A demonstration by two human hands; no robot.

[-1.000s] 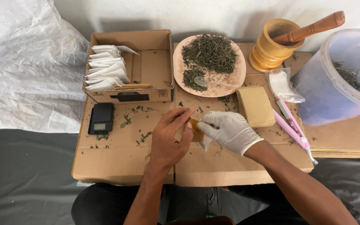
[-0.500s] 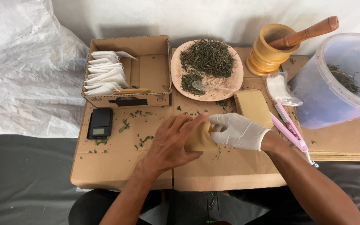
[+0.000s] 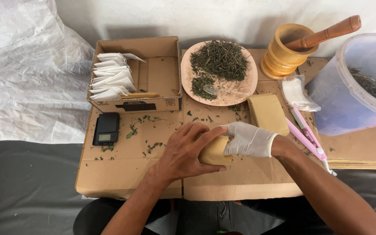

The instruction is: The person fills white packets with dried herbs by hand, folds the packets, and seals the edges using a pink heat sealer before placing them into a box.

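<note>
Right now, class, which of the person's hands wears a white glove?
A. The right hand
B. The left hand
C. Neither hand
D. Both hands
A. The right hand is covered by a white glove, while the left hand is bare; both rest on the small brown paper packet.

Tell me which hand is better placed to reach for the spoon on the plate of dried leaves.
Right. The gloved right hand lies nearer the spoon on the plate, while the bare left hand covers most of the brown pouch and could probably steady it.
</note>
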